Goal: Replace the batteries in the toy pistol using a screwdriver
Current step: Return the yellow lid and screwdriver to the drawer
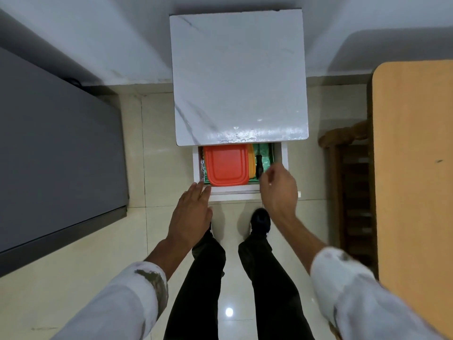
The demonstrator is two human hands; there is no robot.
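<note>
Over the open drawer, right hand hovers beside a dark screwdriver.

A small white stone-topped table is standing on the pale tiled floor. Its white drawer is sticking out, and an orange plastic box, a yellow plastic box and a black-handled screwdriver are lying inside on green lining

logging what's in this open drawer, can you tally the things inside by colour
orange lid: 1
yellow lid: 1
black screwdriver: 1
green liner: 1
total: 4
</note>
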